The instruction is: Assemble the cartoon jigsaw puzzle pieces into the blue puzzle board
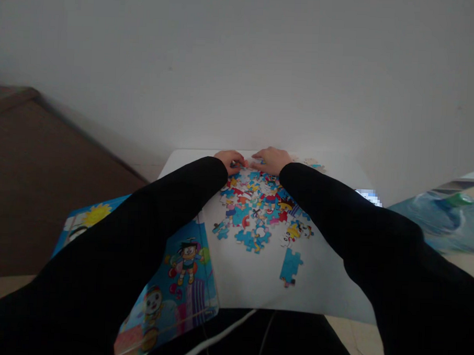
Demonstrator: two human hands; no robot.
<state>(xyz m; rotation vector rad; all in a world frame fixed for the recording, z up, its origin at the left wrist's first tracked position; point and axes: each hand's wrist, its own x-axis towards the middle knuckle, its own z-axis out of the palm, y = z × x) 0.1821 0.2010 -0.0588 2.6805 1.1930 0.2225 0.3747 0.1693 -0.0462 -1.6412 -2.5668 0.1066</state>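
- sorting or joining of jigsaw pieces (259, 197) seems to be the step in hand; pieces are spread in a dense patch on the white table (248, 288), mainly in front of and below the hands.
- left hand (228, 160) is held at the far end of the patch, fingers curled; whether a piece is gripped cannot be told.
- right hand (275, 161) is set just beside it, fingers bent toward the left fingertips; grip cannot be told either.
- both hands appear to be used on the same small spot; fine fingertip alignment and light pressure are judged to be called for by the next move.
- some pieces look already joined: blue strip (290, 266) is placed apart, nearer the body; yellow cluster (297, 230) is seen just above it.
- more loose pieces (312, 162) are seen beyond the right wrist.
- no container can be made out for certain; cartoon-printed board (192, 296) is laid at the table's left side, partly hidden by the left sleeve (152, 215); whether it is a tray, lid or flat sheet cannot be told.
- white cable (222, 334) is seen at the near edge.
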